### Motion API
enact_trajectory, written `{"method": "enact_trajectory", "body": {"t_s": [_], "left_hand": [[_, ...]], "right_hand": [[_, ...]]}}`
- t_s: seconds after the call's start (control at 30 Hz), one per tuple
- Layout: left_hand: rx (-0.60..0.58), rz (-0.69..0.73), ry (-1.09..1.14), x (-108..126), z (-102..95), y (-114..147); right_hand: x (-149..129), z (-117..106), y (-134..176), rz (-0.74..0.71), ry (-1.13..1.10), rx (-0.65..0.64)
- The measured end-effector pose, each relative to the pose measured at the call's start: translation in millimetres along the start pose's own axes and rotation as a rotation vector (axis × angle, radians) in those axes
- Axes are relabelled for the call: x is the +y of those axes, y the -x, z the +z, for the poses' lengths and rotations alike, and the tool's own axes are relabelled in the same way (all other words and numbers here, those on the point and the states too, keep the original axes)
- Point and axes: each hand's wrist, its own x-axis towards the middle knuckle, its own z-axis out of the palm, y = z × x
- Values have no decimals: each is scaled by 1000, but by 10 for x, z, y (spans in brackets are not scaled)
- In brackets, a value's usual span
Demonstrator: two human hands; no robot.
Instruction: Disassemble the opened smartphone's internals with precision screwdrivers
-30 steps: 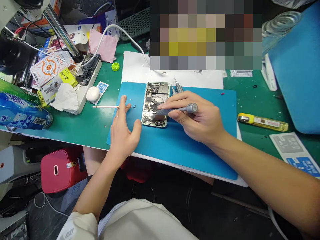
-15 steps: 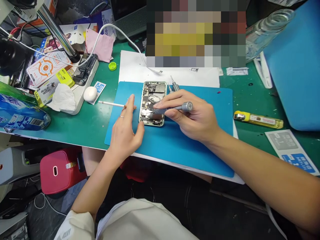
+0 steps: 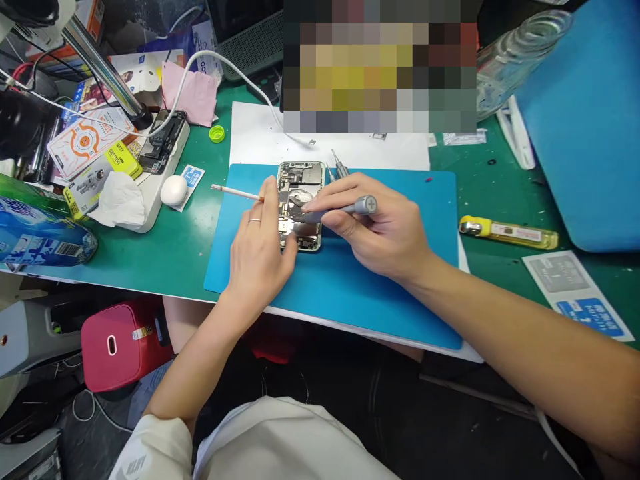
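An opened smartphone [image 3: 311, 175] lies on the blue mat [image 3: 360, 303], its inner boards and parts showing. Between the fingers of my left hand [image 3: 257, 257] is a cigarette [image 3: 235, 192], its white end pointing left. That hand rests against the phone's left side, the thumb near its lower edge. My right hand [image 3: 387, 227] is closed around a grey screwdriver [image 3: 367, 205] with a cross on its cap. The tool slants low across the phone, and its tip is hard to make out. Just beyond my right fingers lie more screwdrivers [image 3: 339, 165], partly hidden.
A yellow box cutter [image 3: 509, 233] and a sticker card [image 3: 577, 293] lie on the right. A glass jar [image 3: 523, 60] stands behind them. To the left are a white earbud case [image 3: 174, 191], a green cap [image 3: 217, 134], and a bottle [image 3: 45, 230]. A white cable [image 3: 235, 63] arches across the back.
My left hand has moved right, up against the phone, carrying the cigarette with it. My right hand keeps the screwdriver over the phone. The whole view has shifted slightly.
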Motion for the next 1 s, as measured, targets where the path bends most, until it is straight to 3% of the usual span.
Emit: {"method": "enact_trajectory", "body": {"t_s": [1.0], "left_hand": [[32,-14,-6,-9,46,-35]], "right_hand": [[26,11,-16,38,-74,-38]]}}
